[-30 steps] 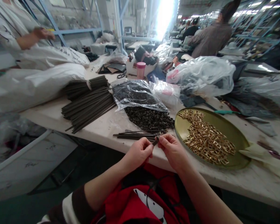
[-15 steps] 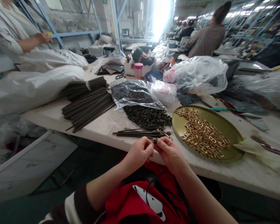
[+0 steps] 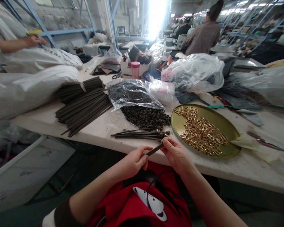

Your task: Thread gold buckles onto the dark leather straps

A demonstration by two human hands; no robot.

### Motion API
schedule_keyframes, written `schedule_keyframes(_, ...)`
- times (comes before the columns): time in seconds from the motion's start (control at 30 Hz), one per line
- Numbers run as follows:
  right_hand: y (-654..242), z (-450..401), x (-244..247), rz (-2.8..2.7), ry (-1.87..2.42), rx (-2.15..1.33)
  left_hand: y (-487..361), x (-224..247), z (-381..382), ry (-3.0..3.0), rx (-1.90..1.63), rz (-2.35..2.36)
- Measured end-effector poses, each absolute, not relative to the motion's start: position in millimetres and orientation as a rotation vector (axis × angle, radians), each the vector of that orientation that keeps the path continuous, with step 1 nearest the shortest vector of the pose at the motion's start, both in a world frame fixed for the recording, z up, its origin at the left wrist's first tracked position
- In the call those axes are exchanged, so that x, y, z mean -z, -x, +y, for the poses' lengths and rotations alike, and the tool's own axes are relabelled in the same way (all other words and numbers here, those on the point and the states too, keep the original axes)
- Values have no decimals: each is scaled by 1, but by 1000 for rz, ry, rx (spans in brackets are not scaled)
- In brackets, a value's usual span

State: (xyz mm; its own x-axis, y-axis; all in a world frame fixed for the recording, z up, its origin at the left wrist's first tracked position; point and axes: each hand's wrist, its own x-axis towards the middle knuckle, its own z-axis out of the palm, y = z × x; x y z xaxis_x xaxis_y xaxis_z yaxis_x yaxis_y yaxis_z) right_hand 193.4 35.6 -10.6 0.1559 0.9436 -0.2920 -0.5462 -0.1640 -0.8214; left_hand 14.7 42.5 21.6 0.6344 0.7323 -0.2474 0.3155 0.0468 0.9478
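Observation:
A dark narrow strap (image 3: 155, 149) stretches between my two hands over the table's front edge. My left hand (image 3: 137, 160) is closed on its lower stretch. At its upper end my right hand (image 3: 174, 152) pinches it; a small light bit shows at the fingertips, too small to name. Just beyond lie several finished-looking straps with gold buckles (image 3: 142, 135). Behind those is a heap of small black loops (image 3: 144, 117), partly under a clear plastic bag (image 3: 134, 93). Right of my right hand, a round olive tray (image 3: 234, 138) holds many gold buckles (image 3: 202, 134).
Bundled dark straps (image 3: 82, 108) lie at the left beside white sacks (image 3: 35, 91). A pink-lidded jar (image 3: 135, 70), scissors (image 3: 116, 75) and plastic bags (image 3: 196, 72) stand farther back. Tweezers (image 3: 269, 144) lie at the right. One co-worker's hands (image 3: 34, 40) show at upper left.
My hands have moved apart, my left hand down and left, exposing the strap between them. The view has shifted slightly. The co-worker's hands at left have come together.

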Motion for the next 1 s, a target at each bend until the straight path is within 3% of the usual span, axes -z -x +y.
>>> schedule_keyframes(0.27,-154,21,10,-413,943,-1496,-25,-23,45,-1573,-561,1029)
schedule_keyframes(0.33,-149,18,12,-445,926,-1547,-27,-28,45,-1565,-536,1025)
schedule_keyframes(0.5,-152,23,14,-500,1036,-1299,-28,-39,49,-1441,-403,955)
schedule_keyframes(0.67,-146,24,16,-607,1011,-1411,-37,-35,61,-1335,-409,948)
schedule_keyframes(0.87,-196,32,15,-1228,1413,-888,-34,-22,76,-1475,-360,1005)
schedule_keyframes(1.0,-268,70,10,-1709,1976,-318,-35,-15,80,-1399,-347,1009)
